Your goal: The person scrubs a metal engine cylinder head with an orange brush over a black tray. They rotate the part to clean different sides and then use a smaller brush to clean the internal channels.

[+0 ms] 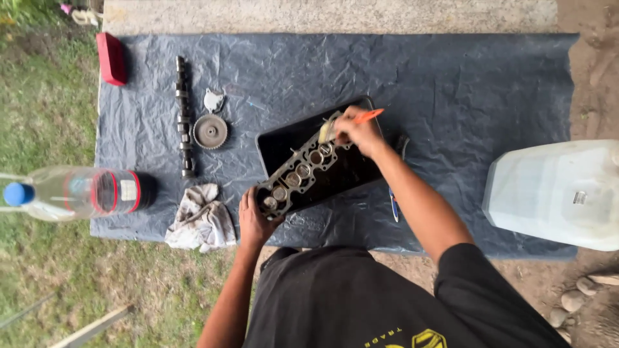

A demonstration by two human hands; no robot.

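1. The left hand (253,218) grips the near end of a metal engine part (298,174) with a row of round holes.
2. The part lies tilted across a black tray (277,145).
3. The right hand (358,132) holds an orange-handled brush (342,125) against the part's far end.
4. The tray rests on a dark plastic sheet (464,90).
5. A camshaft (184,116), gear (211,131) and rag (201,224) lie to the left.

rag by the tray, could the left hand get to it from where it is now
Probably yes. The left hand grips the near end of the metal engine part, and the crumpled rag lies right beside it on the tarp, with nothing between them.
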